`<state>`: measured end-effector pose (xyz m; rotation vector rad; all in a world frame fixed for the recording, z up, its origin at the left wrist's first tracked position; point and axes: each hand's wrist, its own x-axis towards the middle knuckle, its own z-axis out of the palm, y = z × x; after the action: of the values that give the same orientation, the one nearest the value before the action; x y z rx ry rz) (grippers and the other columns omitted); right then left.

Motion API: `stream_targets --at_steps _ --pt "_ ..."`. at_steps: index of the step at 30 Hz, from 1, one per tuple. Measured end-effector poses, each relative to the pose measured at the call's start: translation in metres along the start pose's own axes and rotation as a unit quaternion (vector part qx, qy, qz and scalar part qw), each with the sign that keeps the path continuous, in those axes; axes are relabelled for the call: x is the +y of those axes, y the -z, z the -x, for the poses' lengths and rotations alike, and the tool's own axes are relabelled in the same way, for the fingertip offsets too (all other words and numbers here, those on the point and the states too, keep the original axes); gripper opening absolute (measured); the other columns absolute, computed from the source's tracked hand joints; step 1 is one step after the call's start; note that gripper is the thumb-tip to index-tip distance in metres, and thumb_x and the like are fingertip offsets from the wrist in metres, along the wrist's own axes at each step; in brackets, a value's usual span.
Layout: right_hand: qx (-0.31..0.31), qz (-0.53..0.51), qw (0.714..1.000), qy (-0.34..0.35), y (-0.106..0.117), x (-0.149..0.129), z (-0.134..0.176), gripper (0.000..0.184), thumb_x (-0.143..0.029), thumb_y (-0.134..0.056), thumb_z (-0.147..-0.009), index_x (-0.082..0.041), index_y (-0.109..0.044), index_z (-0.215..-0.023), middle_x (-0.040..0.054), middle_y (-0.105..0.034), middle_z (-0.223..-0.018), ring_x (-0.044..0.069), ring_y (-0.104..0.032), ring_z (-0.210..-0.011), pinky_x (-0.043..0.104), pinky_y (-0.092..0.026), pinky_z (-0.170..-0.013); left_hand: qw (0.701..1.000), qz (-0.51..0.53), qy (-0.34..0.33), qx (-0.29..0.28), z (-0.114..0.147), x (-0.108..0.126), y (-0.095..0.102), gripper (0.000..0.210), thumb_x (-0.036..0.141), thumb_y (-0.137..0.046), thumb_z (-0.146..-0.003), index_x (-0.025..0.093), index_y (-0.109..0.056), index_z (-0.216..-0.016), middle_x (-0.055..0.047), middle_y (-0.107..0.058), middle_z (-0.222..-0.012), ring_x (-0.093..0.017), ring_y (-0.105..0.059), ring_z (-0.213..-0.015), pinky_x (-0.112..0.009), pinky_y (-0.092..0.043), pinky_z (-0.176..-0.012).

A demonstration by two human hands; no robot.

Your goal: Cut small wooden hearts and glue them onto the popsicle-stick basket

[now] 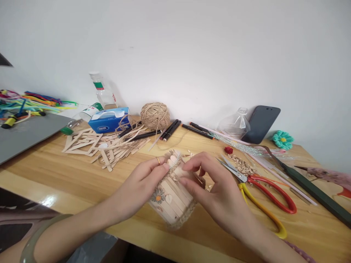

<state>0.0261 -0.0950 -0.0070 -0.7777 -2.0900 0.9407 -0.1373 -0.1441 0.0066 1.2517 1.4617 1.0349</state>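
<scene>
Between the two hands, over the front part of the wooden table (82, 184), is a tilted craft piece (175, 208) made of flat wooden sticks. The left hand (146, 179) grips its upper left side, thumb on the near face. The right hand (211, 179) is curled at the upper right, thumb and forefinger close to the surface; blur hides whether they pinch anything.

Much of the work looks done: the sticks sit side by side, a braided trim (186, 215) edges the lower end, and a grey flower (158, 196) with an orange centre decorates one side, next to small pale chips. The decorating seems unfinished, since the middle of the face is largely plain. The fingers cover part of the top, so its state cannot be told.

Behind the left hand lie loose sticks (115, 148), a blue tissue box (109, 122), a ball of twine (155, 115) and black markers (171, 130). Just beside the right hand, open scissors (241, 177) and scattered wood shavings (244, 165) crowd that side, with a red rose (228, 150) near the blades. Farther back, a phone (261, 124) leans upright, well clear of the hands.
</scene>
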Motion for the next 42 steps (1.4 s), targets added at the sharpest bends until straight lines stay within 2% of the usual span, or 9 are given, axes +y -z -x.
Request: stream_targets --at_steps 4,8,12,15,20,27,35,40,42 --pt "-0.021 -0.072 0.994 -0.084 -0.003 0.002 -0.003 0.014 -0.017 -0.058 -0.077 -0.022 -0.047 -0.082 -0.0005 -0.048 -0.081 0.014 -0.046 -0.074 0.025 -0.04 -0.062 1.0 0.001 -0.005 -0.004 0.0 -0.001 -0.001 0.023 0.033 -0.042 -0.084 0.021 -0.061 -0.077 0.003 -0.061 -0.075 -0.015 -0.055 -0.073 -0.021 -0.045 -0.063" --pt "-0.043 -0.112 0.988 -0.101 -0.003 0.002 -0.004 0.013 -0.017 -0.055 -0.077 -0.022 -0.043 -0.08 -0.0013 -0.043 -0.078 0.013 -0.042 -0.069 0.025 -0.036 -0.058 1.0 -0.015 -0.008 0.003 0.0 -0.002 -0.002 0.023 0.034 -0.043 -0.083 0.02 -0.057 -0.072 0.003 -0.057 -0.072 -0.014 -0.053 -0.072 -0.021 -0.044 -0.063" --pt "-0.06 -0.154 0.979 -0.121 -0.003 0.001 -0.002 0.016 -0.016 -0.053 -0.077 -0.022 -0.038 -0.078 -0.0035 -0.037 -0.072 0.011 -0.034 -0.06 0.023 -0.031 -0.05 0.999 -0.025 0.017 -0.012 0.001 -0.002 -0.003 0.026 0.037 -0.042 -0.083 0.019 -0.051 -0.066 0.002 -0.051 -0.069 -0.014 -0.048 -0.07 -0.022 -0.04 -0.059" --pt "-0.067 -0.18 0.973 -0.128 -0.002 -0.001 -0.001 0.019 -0.015 -0.053 -0.077 -0.022 -0.035 -0.076 -0.0047 -0.033 -0.071 0.01 -0.03 -0.056 0.022 -0.028 -0.047 0.999 -0.012 0.025 -0.031 0.001 -0.002 -0.004 0.026 0.037 -0.043 -0.083 0.018 -0.047 -0.064 0.003 -0.048 -0.067 -0.013 -0.045 -0.067 -0.022 -0.037 -0.057" --pt "-0.076 -0.211 0.965 -0.132 -0.004 -0.001 0.0 0.022 -0.016 -0.052 -0.079 -0.023 -0.032 -0.075 -0.0061 -0.032 -0.069 0.009 -0.027 -0.054 0.022 -0.025 -0.045 0.996 0.029 0.041 -0.078 0.001 -0.004 -0.005 0.015 0.032 -0.05 -0.078 0.017 -0.049 -0.074 0.004 -0.045 -0.065 -0.011 -0.041 -0.059 -0.022 -0.034 -0.052" --pt "-0.078 -0.248 0.956 -0.137 -0.006 0.0 0.003 0.023 -0.017 -0.053 -0.079 -0.023 -0.031 -0.074 -0.007 -0.032 -0.066 0.01 -0.026 -0.054 0.022 -0.024 -0.045 0.995 0.026 0.049 -0.078 0.002 -0.004 -0.007 0.005 0.022 -0.05 -0.076 0.018 -0.051 -0.076 0.004 -0.05 -0.068 -0.01 -0.044 -0.059 -0.02 -0.036 -0.052" --pt "-0.088 -0.332 0.927 -0.152 -0.005 0.002 0.005 0.024 -0.015 -0.054 -0.074 -0.024 -0.031 -0.075 -0.0072 -0.032 -0.067 0.01 -0.028 -0.056 0.021 -0.024 -0.047 0.997 -0.007 0.041 -0.072 0.0 -0.003 -0.01 0.003 0.019 -0.05 -0.074 0.019 -0.048 -0.072 0.005 -0.047 -0.066 -0.01 -0.043 -0.059 -0.021 -0.035 -0.053" --pt "-0.054 -0.304 0.941 -0.136 -0.006 0.001 0.005 0.024 -0.016 -0.054 -0.076 -0.023 -0.032 -0.073 -0.0065 -0.032 -0.067 0.011 -0.028 -0.058 0.022 -0.026 -0.049 0.996 0.006 0.043 -0.082 0.002 -0.002 -0.011 0.003 0.019 -0.049 -0.075 0.019 -0.047 -0.074 0.005 -0.048 -0.067 -0.01 -0.044 -0.06 -0.021 -0.035 -0.053" --pt "-0.058 -0.3 0.942 -0.136 -0.006 0.0 0.006 0.023 -0.015 -0.052 -0.077 -0.023 -0.032 -0.073 -0.0065 -0.032 -0.068 0.011 -0.027 -0.058 0.022 -0.026 -0.049 0.996 0.012 0.044 -0.081 0.003 -0.001 -0.011 0.001 0.018 -0.049 -0.074 0.018 -0.049 -0.076 0.005 -0.049 -0.068 -0.01 -0.045 -0.061 -0.021 -0.037 -0.054"
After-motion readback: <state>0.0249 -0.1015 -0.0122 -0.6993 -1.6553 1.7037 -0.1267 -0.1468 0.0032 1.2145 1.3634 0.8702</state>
